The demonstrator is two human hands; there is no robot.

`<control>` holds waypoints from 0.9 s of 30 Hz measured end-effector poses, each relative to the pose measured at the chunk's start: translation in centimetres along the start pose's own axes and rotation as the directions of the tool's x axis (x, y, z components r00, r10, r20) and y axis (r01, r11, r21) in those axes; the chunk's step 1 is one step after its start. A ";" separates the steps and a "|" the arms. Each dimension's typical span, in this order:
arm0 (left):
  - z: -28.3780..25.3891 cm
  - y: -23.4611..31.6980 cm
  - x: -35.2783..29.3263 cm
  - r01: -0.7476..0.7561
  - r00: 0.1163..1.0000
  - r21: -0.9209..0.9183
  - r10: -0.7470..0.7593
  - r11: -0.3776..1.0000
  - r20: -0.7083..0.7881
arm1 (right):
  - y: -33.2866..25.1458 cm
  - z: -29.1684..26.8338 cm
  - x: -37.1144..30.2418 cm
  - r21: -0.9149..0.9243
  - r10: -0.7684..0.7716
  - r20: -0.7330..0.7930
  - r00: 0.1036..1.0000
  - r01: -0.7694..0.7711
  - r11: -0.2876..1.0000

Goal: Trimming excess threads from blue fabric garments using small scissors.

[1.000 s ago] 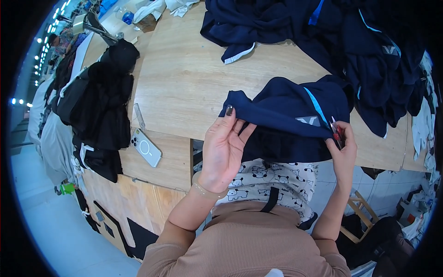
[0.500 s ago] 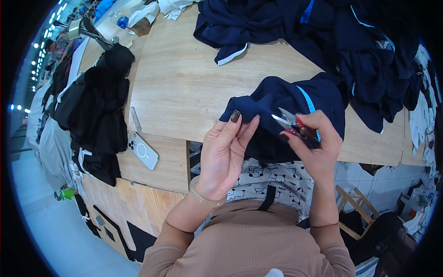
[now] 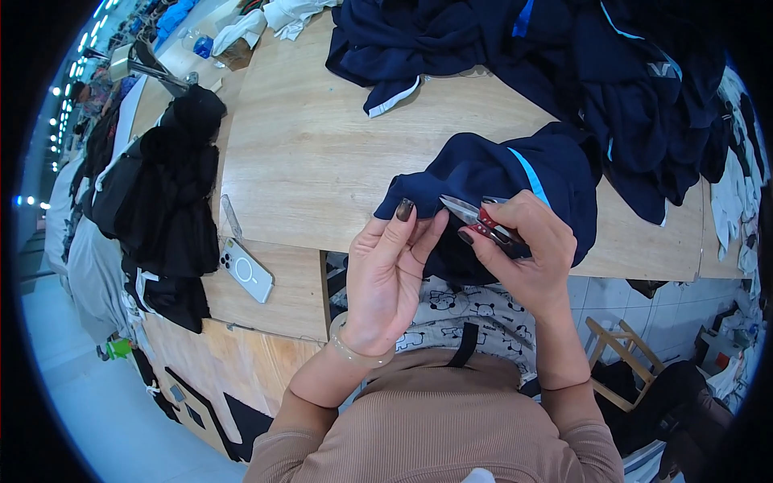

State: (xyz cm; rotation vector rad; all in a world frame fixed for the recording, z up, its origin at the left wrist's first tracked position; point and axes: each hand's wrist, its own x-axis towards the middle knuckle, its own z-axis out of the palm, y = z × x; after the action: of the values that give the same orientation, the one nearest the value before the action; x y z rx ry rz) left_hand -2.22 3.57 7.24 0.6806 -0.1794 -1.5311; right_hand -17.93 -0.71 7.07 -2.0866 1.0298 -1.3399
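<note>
A navy garment (image 3: 483, 173) with a light blue stripe lies bunched over the table's near edge. Its left edge is pinched between the thumb and fingers of my left hand (image 3: 393, 270). My right hand (image 3: 527, 249) grips small red-handled thread snips (image 3: 491, 224), their blades pointing left. The blade tip meets the cloth just beside my left fingertips. Whether a thread lies between the blades is too small to tell.
More navy garments (image 3: 628, 113) are heaped at the far right of the wooden table (image 3: 298, 153). Black cloth (image 3: 157, 185) hangs at the left, near a white phone (image 3: 246, 272) and a flat metal strip (image 3: 231, 216). A wooden stool (image 3: 624, 362) stands at lower right.
My right hand has moved left, bringing the snips to the cloth beside my left fingers. The blades have come closer together. My left hand keeps its pinch on the garment.
</note>
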 end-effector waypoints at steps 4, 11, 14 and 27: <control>-0.1 -0.1 0.0 0.001 1.000 0.003 -0.001 1.000 0.008 | 0.2 0.3 0.1 0.017 -0.009 -0.001 1.000 0.009 1.000; 0.1 -0.1 0.0 -0.003 1.000 -0.031 0.003 1.000 -0.003 | -0.1 0.2 0.3 0.004 0.008 0.002 1.000 -0.008 1.000; 0.3 -0.2 -0.1 0.002 1.000 -0.034 -0.002 0.999 0.006 | -0.1 0.4 0.4 0.020 -0.017 -0.013 1.000 0.017 1.000; 1.2 -0.1 -0.4 -0.014 1.000 -0.010 0.014 1.000 0.026 | -2.6 -0.4 -0.6 0.651 0.564 0.269 0.781 -0.579 0.492</control>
State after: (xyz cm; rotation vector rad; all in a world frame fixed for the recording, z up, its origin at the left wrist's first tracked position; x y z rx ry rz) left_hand -2.90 3.63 8.28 0.6510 -0.1958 -1.5272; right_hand -17.50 1.36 8.73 -1.0206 0.8774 -1.0906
